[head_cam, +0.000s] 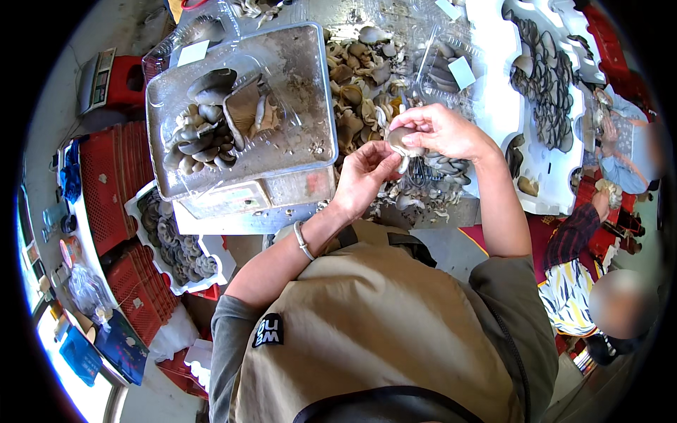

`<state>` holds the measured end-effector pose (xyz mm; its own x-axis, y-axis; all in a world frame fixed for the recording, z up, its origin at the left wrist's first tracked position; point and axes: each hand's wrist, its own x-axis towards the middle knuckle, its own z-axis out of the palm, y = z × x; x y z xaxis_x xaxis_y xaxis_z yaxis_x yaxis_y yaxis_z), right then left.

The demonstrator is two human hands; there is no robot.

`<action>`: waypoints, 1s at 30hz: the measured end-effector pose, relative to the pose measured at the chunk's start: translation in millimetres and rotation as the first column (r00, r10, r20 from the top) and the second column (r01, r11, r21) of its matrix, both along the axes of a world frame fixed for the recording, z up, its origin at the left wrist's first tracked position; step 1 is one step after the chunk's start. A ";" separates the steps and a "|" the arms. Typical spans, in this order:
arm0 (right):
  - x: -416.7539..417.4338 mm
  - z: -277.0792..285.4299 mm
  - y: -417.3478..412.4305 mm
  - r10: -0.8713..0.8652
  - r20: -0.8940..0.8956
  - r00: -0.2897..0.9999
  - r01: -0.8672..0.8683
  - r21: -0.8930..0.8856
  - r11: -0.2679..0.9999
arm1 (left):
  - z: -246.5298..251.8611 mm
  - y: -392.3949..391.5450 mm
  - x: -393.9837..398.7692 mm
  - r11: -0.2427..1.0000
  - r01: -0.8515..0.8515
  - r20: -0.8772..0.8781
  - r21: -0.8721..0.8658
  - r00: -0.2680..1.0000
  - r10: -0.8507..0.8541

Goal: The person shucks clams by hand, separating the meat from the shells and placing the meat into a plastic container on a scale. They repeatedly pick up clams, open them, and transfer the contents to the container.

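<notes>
Both hands meet over the near part of the worktable. My right hand (441, 132) grips the cap of an oyster mushroom (401, 141), while my left hand (370, 172) pinches its pale stem from the other side. Beyond and beside them lies a heap of loose oyster mushrooms and trimmings (365, 79). Just right of my fingers, grey mushrooms (449, 166) lie in a clear plastic container, partly hidden by my right hand. On the left, a weighing scale's metal tray (301, 132) bears a clear container with a cluster of grey oyster mushrooms (203, 137).
A white foam tray of mushrooms (545, 90) stands on the right; a lidded container (441, 69) of mushrooms lies beside it. Below left sits another foam box of mushrooms (180, 243) near red crates (106, 185). Two people (624, 143) are at the far right.
</notes>
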<state>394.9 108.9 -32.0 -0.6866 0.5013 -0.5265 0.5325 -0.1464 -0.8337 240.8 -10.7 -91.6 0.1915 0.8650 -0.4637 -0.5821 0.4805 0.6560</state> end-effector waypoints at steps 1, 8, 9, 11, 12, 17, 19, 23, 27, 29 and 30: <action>-0.2 1.7 -4.7 -0.012 0.028 1.000 0.012 0.011 1.000 | -4.9 -3.0 -1.5 0.999 0.047 -0.027 0.023 0.999 -0.047; 6.6 -11.6 -43.5 -0.097 -0.038 0.995 0.097 0.000 0.995 | -1.6 -20.0 -9.8 0.983 0.154 -0.174 0.101 0.975 -0.135; 7.8 -15.1 -46.8 -0.088 -0.009 0.996 0.089 0.091 0.992 | -2.3 -19.3 -9.6 0.987 0.142 -0.173 0.074 0.977 -0.128; -1.0 -3.5 -45.9 -0.171 -0.018 0.985 0.171 0.043 0.984 | -12.4 -17.5 -11.2 0.987 0.154 -0.217 0.050 0.966 -0.140; -3.1 0.7 -40.8 -0.171 0.030 0.985 0.170 0.014 0.985 | -4.2 -15.6 -12.0 0.995 0.089 -0.165 0.055 0.983 -0.079; -26.6 13.6 -12.3 -0.127 0.063 0.990 0.111 0.216 0.970 | 6.6 -10.3 -33.9 0.847 0.529 -0.451 -0.054 0.744 -0.493; -37.4 7.2 -4.0 -0.084 0.103 0.991 0.050 0.295 0.954 | 12.1 -13.8 -42.3 0.647 0.761 -0.543 0.045 0.562 -0.623; -59.0 0.5 17.4 0.084 0.264 0.961 -0.182 0.372 0.910 | 58.9 -13.9 -76.4 0.595 0.683 -0.549 0.424 0.716 -0.431; -67.1 -11.3 43.0 0.110 0.392 0.913 -0.358 0.642 0.678 | 117.6 4.9 -145.2 0.603 0.622 -0.518 0.499 0.773 -0.367; -102.5 24.0 74.9 -0.122 0.458 0.880 -0.080 0.397 0.915 | 139.9 5.7 -180.7 0.724 0.560 -0.516 0.403 0.792 -0.326; -112.3 24.6 88.5 -0.196 0.392 0.899 -0.007 0.460 0.888 | 145.7 5.4 -197.2 0.756 0.514 -0.544 0.405 0.800 -0.252</action>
<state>282.6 197.4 -7.4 -0.3901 0.7986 -0.4583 0.8447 0.1124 -0.5233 43.6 -5.3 54.1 0.4543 0.8858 -0.0950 -0.0158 0.1146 0.9933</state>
